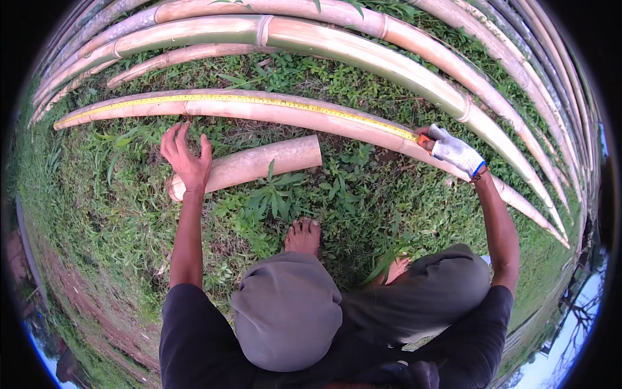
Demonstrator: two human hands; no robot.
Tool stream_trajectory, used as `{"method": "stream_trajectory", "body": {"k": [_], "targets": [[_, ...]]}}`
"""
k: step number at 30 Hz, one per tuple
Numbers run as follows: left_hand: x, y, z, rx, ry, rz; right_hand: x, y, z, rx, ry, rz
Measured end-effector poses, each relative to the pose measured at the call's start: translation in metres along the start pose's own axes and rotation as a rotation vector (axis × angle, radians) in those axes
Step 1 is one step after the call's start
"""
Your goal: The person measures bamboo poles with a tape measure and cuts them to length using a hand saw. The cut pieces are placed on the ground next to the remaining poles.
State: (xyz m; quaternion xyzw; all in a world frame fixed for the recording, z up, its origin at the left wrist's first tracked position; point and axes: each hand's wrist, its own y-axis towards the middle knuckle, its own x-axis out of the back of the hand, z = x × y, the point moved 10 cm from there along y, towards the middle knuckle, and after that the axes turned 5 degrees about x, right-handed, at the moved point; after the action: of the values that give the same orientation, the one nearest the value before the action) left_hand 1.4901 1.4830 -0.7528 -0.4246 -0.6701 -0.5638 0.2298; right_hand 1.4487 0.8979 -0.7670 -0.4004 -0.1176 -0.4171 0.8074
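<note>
A long pale bamboo pole (259, 113) lies across the grass in front of me. Along its top runs a yellow tape measure (311, 106), stretched from near the pole's left end to my right hand (450, 149). That hand wears a white-grey glove with a blue cuff and is closed round the orange tape case, which it largely covers. My left hand (188, 155) is bare and holds nothing; its fingers are apart, just below the pole. Beneath that hand and wrist lies a short, thick bamboo piece (265, 165), partly hidden by them.
Farther off, a thick green-and-tan bamboo pole (363, 52) and several more poles (453, 19) curve across the view. A leafy weed (275, 191) stands near the short piece. My bare foot (302, 236) rests on the grass (116, 240) below it.
</note>
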Motion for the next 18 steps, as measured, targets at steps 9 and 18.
{"method": "stream_trajectory", "body": {"k": [9, 18], "targets": [[-0.175, -0.007, -0.351, -0.734, -0.218, 1.15, 0.036, -0.125, -0.161, -0.211, -0.076, -0.178], [-0.145, 0.011, -0.327, -0.707, -0.215, 1.224, 0.049, -0.173, -0.155, -0.16, -0.182, -0.23]]}}
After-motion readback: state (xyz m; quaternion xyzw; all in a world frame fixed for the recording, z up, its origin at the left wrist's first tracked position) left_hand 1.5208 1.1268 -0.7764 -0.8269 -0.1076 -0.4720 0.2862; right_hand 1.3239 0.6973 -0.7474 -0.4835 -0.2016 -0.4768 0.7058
